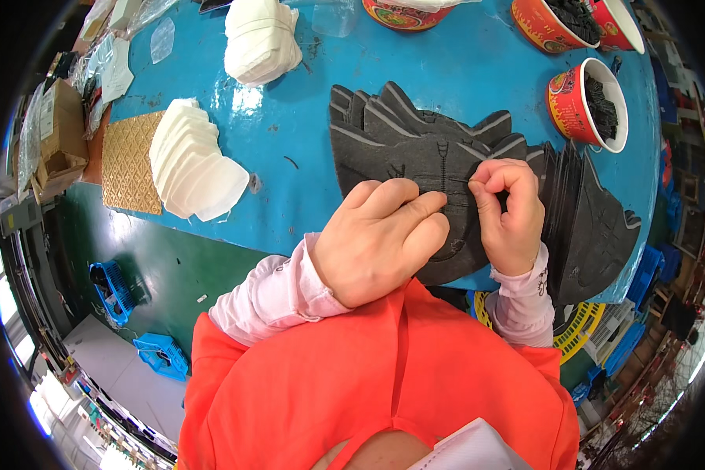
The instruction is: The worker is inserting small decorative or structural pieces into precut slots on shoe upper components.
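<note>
A black, flat-cut fabric piece with stitched lines and grey edges [384, 160], looking like a shoe upper, lies on top of similar overlapping pieces in front of me. My left hand [388, 235] rests on it with fingers bent and pressed together at the stitched middle; its fingertips are partly hidden. Opposite it, my right hand [511, 211] makes a pinch with thumb and forefinger at the piece's right side. Whatever sits in that pinch is too small to make out. To the right, more black pieces [595, 235] stand in a fanned stack.
On the blue table [290, 196] lie fanned white pads [196, 164] beside a gold patterned board [125, 168], and a tied white bundle [260, 43]. Red paper tubs [569, 106] holding black scraps stand at the far right. A cardboard box [61, 133] sits at left.
</note>
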### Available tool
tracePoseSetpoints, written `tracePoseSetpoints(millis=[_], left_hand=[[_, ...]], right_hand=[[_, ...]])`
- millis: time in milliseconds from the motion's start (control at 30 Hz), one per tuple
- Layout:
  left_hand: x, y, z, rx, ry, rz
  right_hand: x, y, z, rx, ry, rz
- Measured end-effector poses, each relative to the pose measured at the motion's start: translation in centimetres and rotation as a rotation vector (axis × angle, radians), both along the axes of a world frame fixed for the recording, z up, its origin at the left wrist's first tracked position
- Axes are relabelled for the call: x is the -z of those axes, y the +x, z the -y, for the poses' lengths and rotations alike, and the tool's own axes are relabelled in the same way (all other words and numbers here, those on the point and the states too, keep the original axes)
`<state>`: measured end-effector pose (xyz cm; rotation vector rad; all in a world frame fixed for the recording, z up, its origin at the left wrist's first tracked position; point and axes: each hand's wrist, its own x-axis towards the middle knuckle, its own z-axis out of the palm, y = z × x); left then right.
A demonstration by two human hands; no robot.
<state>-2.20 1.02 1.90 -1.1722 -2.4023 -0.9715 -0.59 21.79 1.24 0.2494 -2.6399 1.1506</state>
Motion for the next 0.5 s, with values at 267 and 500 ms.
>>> tracePoseSetpoints(millis=[267, 500], left_hand=[[-0.01, -0.17, -0.25, 0.011, -0.047, 0.004], [0.05, -0.19, -0.21, 0.01, -0.07, 0.012]], right_hand=[[-0.12, -0.02, -0.36, -0.048, -0.005, 0.003], [-0.03, -0.02, -0.72, -0.064, -0.021, 0.02]])
